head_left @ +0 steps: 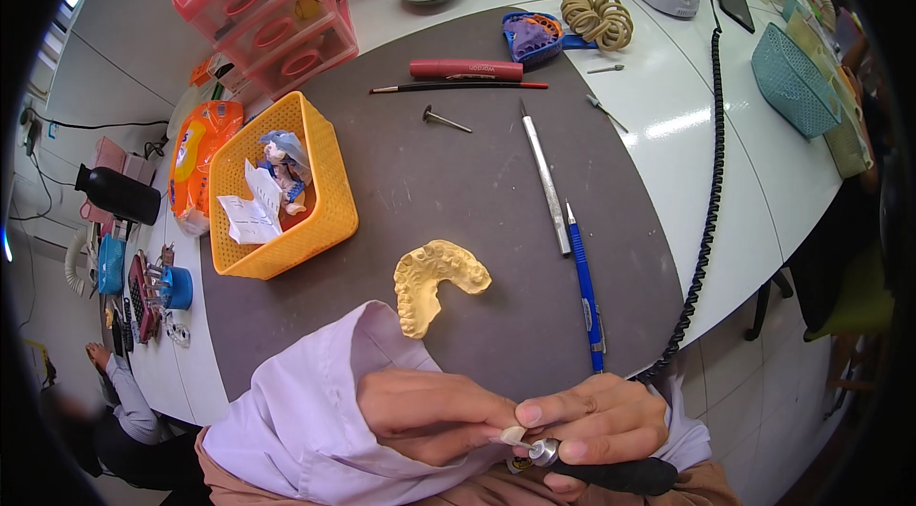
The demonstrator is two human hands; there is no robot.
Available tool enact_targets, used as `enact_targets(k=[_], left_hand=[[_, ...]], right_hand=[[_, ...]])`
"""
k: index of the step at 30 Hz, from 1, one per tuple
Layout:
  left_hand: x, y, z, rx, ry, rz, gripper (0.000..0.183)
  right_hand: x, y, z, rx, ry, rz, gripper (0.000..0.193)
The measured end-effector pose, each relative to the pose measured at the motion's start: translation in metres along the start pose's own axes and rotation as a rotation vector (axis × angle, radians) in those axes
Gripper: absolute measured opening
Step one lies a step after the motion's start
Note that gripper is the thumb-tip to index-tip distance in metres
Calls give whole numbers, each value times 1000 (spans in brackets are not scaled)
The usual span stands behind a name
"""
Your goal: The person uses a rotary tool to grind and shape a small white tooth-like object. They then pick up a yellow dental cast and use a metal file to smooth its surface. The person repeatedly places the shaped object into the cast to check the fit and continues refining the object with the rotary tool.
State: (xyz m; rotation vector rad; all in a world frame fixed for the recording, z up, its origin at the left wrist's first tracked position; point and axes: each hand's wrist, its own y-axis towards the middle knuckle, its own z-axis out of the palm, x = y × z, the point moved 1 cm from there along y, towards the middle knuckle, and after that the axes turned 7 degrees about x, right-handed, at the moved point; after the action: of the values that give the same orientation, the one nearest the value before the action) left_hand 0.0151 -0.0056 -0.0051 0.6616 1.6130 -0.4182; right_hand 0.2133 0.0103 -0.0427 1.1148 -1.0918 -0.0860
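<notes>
Near the lower edge, my left hand (pixel 429 411) pinches a small cream tooth-shaped piece (pixel 512 434) between thumb and fingers. My right hand (pixel 611 411) is wrapped round a black rotary handpiece (pixel 634 476) with a silver collar, its tip right against that piece. The thumb of the right hand meets the left fingertips there. Just beyond my left sleeve lies a yellow plaster dental cast (pixel 434 279), curved like an arch of teeth. Farther right, a silver pointed carving tool (pixel 546 186) and a blue mechanical pencil (pixel 587 301) lie end to end.
On the grey mat (pixel 315 296) stands a yellow basket (pixel 334 191) holding crumpled paper. Toward the back lie a thin brush (pixel 458 85), a red tube (pixel 466 69) and a purple impression tray (pixel 531 37). A black coiled cord (pixel 716 153) runs along the right. Another person (pixel 138 411) sits far left.
</notes>
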Motion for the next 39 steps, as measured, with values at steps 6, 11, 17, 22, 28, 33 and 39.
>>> enact_targets(k=[6,11,17,22,28,33,39], left_hand=[[1,1,1,-22,-2,14,20],[1,0,1,-10,21,13,20],[-1,1,0,-4,-3,-3,20],[-1,-1,1,-10,-7,-12,20],[4,-3,8,-72,-109,10,16],[4,-1,15,-195,-316,-18,11],[7,-1,19,-263,-342,-8,8]], right_hand=[[1,-7,8,-95,16,70,37],[0,-4,1,-21,55,95,34],[0,-11,3,-27,68,100,43],[0,-4,0,-3,46,108,35],[-2,-10,3,-97,158,60,39],[2,-8,3,-25,46,94,40],[-3,-8,7,-19,-47,43,39]])
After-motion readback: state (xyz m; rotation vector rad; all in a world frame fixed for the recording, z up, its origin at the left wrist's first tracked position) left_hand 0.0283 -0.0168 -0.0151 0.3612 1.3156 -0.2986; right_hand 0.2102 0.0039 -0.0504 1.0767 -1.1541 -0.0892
